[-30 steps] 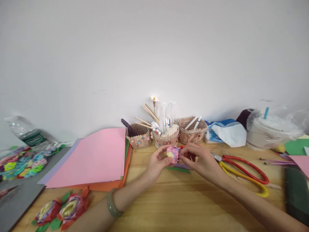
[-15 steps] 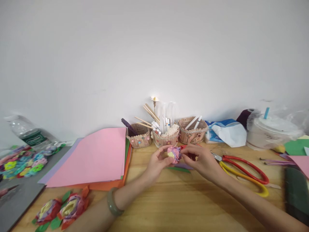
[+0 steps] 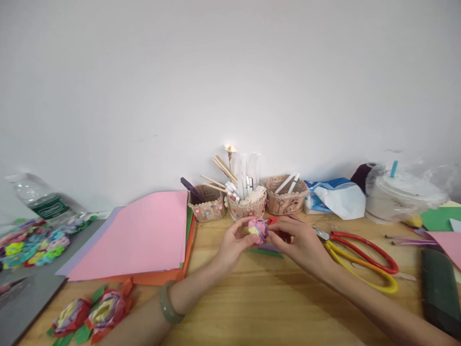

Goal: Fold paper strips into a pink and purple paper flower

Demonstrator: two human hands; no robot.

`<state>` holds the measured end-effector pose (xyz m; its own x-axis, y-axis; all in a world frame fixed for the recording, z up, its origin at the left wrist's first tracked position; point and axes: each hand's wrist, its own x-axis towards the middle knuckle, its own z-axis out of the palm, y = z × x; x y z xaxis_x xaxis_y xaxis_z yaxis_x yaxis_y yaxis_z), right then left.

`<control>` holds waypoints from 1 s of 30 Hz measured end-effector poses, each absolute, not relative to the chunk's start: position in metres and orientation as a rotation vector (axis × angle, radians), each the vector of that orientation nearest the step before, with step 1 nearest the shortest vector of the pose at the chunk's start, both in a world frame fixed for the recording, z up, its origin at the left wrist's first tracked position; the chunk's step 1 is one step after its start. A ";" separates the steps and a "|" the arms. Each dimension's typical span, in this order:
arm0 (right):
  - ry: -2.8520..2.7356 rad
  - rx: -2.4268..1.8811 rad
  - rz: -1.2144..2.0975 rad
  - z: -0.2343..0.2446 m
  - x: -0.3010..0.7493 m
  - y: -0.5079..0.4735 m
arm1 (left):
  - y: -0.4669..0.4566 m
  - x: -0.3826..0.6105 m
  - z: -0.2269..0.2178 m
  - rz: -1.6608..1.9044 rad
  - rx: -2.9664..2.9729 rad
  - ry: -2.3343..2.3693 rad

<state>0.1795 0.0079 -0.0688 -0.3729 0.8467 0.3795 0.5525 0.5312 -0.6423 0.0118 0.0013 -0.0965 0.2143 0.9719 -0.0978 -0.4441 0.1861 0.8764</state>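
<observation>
A small paper flower (image 3: 257,230) in pink, purple and pale yellow is held above the table, between both hands. My left hand (image 3: 236,240) pinches it from the left with thumb and fingers; a ring and a green bangle show on that arm. From the other side my right hand (image 3: 293,238) closes thumb and fingertips on the flower's purple edge. Red paper (image 3: 275,220) lies behind the right fingers, partly hidden. Strips of green paper (image 3: 266,252) and purple paper show on the table below the flower.
Three decorated baskets (image 3: 207,211) with pens and sticks stand along the wall. Scissors (image 3: 363,254) lie at right, near a lidded cup (image 3: 405,197) and tissues (image 3: 340,199). Left are stacked coloured paper (image 3: 144,235), a bottle (image 3: 45,199) and two finished paper flowers (image 3: 108,310).
The right fingertips have shifted slightly at the flower's edge. Both hands keep hold of it in nearly the same place; the view has moved a little.
</observation>
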 end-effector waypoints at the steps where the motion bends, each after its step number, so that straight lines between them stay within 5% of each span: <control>1: -2.062 -1.139 0.620 -0.067 0.180 0.008 | 0.001 0.012 -0.096 1.162 0.836 0.790; 10: -1.851 -1.147 1.153 -0.068 0.183 0.016 | 0.001 0.011 -0.096 1.143 0.809 0.775; 20: -2.164 -1.059 0.521 -0.066 0.180 0.009 | 0.001 0.011 -0.095 1.146 0.801 0.774; 30: -2.114 -1.091 0.548 -0.067 0.180 0.011 | 0.001 0.011 -0.096 1.150 0.805 0.784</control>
